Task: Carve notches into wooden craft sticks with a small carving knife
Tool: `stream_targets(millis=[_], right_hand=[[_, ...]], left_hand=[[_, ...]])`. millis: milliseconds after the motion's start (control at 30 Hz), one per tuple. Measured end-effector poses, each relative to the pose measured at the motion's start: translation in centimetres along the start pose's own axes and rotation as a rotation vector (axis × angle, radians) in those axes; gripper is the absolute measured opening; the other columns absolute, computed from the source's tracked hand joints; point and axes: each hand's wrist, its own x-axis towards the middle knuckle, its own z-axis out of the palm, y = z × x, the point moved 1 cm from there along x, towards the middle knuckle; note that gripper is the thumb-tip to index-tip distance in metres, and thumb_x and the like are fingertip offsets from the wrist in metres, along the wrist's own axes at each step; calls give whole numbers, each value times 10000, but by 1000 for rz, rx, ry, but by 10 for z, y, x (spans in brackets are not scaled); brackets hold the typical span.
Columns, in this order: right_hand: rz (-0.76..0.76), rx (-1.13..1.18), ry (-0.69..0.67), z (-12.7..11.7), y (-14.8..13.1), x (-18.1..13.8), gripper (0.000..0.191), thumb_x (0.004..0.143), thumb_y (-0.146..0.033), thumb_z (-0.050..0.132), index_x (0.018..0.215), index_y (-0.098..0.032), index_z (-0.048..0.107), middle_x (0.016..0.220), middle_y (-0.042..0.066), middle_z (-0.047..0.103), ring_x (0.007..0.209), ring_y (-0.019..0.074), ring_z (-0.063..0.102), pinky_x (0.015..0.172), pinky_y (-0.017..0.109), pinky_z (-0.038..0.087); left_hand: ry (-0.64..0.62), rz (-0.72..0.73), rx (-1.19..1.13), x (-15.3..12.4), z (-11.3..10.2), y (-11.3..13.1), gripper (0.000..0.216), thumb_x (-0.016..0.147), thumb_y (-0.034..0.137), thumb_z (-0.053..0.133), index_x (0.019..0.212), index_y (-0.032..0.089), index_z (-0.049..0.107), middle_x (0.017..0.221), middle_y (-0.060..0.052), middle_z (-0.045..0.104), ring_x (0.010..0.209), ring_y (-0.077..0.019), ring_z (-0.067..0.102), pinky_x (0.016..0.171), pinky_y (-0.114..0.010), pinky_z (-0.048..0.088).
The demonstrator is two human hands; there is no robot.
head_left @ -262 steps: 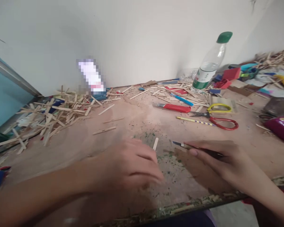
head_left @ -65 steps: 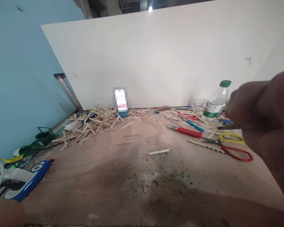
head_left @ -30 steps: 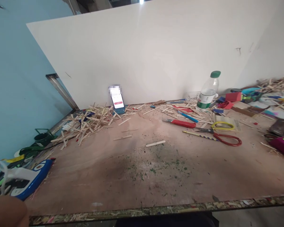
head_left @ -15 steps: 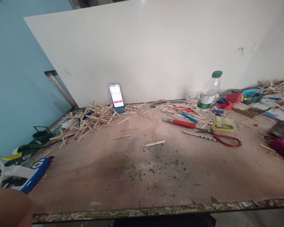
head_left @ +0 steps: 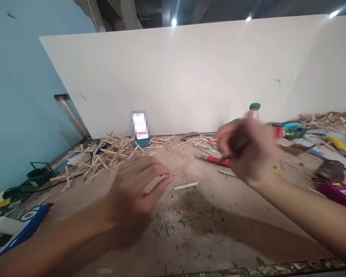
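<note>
My left hand (head_left: 140, 181) reaches over the wooden table from the left. Its fingers are bent, the thumb a little apart from them, and I see nothing between them. Just right of its fingertips lies a flat wooden craft stick (head_left: 186, 186). My right hand (head_left: 250, 150) is raised over the right side and smeared by motion, its fingers curled. Whether it holds anything is unclear. Behind it shows part of a red-handled knife (head_left: 215, 160) and of a pencil (head_left: 227, 174). The scissors' place is mostly covered by this hand.
Piled craft sticks (head_left: 103, 157) lie at the left back, near a lit phone (head_left: 141, 127) on a stand. The bottle's green cap (head_left: 255, 106) shows above my right hand. A magenta object (head_left: 340, 194) lies right; green crumbs (head_left: 173, 223) dot the table (head_left: 127, 254).
Both hands have come in over the table, the left from the lower left edge, the right from the right. The view has tilted up. My left hand now covers two small sticks.
</note>
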Motion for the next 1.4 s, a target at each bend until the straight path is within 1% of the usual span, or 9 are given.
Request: stream_targets(millis=[100, 300, 400, 500, 667, 767, 933, 1200, 1400], right_hand=[[81, 36, -67, 10, 34, 12, 373, 1239, -548, 766, 1382, -205, 805, 1284, 91, 828, 1005, 215, 810, 873, 384, 734], [160, 104, -172, 29, 93, 37, 468, 1216, -649, 772, 1175, -183, 786, 932, -11, 746, 677, 132, 655, 631, 281, 602], [157, 127, -199, 36, 98, 46, 744, 1150, -881, 677, 888, -193, 778, 607, -54, 568, 483, 104, 413, 480, 267, 347], [168, 143, -203, 41, 97, 50, 755, 1032, -904, 764, 758, -201, 791, 521, -27, 539, 460, 109, 364, 467, 310, 236], [224, 164, -225, 45, 97, 47, 572, 987, -734, 864, 761, -210, 831, 541, -24, 576, 501, 125, 415, 494, 315, 272], [284, 166, -263, 45, 96, 44, 609, 1016, -740, 840, 710, -216, 797, 536, -10, 577, 492, 124, 433, 498, 319, 276], [391, 168, -318, 43, 88, 44, 785, 1022, -901, 768, 591, -253, 669, 487, -57, 333, 490, 106, 224, 481, 322, 176], [344, 239, -347, 35, 87, 54, 750, 1060, -830, 768, 590, -257, 659, 493, -74, 221, 462, 107, 153, 494, 333, 149], [317, 344, -370, 36, 92, 47, 689, 1107, -741, 747, 629, -248, 688, 503, -71, 269, 462, 108, 170, 497, 334, 163]], left_hand=[[-165, 14, -49, -2, 46, -12, 151, 1216, 298, 836, 1146, 171, 796, 1075, -18, 812, 955, -193, 811, 901, -368, 740], [-390, -22, -121, -12, 104, -31, 193, 1212, 362, 857, 1214, 174, 812, 1167, -47, 832, 997, -202, 818, 928, -387, 750], [-386, -13, -173, -9, 109, -41, 124, 1188, 190, 794, 1065, 187, 809, 1034, -7, 814, 908, -194, 786, 863, -350, 679], [-360, -25, -217, -6, 106, -46, 271, 1168, 95, 660, 1001, 225, 829, 977, 2, 824, 857, -196, 771, 815, -351, 568], [-278, -97, -267, -10, 107, -43, 387, 1255, 167, 553, 994, 238, 830, 1013, -12, 834, 873, -212, 744, 839, -386, 500], [-237, -120, -301, -16, 113, -38, 396, 1281, 191, 546, 1000, 245, 820, 1033, -2, 835, 895, -207, 741, 883, -387, 517], [-255, -89, -330, -14, 115, -36, 442, 1274, 173, 526, 949, 231, 821, 984, -9, 819, 857, -196, 739, 825, -370, 525], [-345, -95, -258, 2, 110, -68, 340, 1270, 184, 541, 1280, 196, 880, 1273, -88, 870, 1101, -269, 787, 963, -404, 565], [-453, -158, -275, 13, 131, -89, 324, 1164, 145, 577, 1059, 208, 876, 1049, -68, 833, 953, -248, 767, 875, -366, 543]])
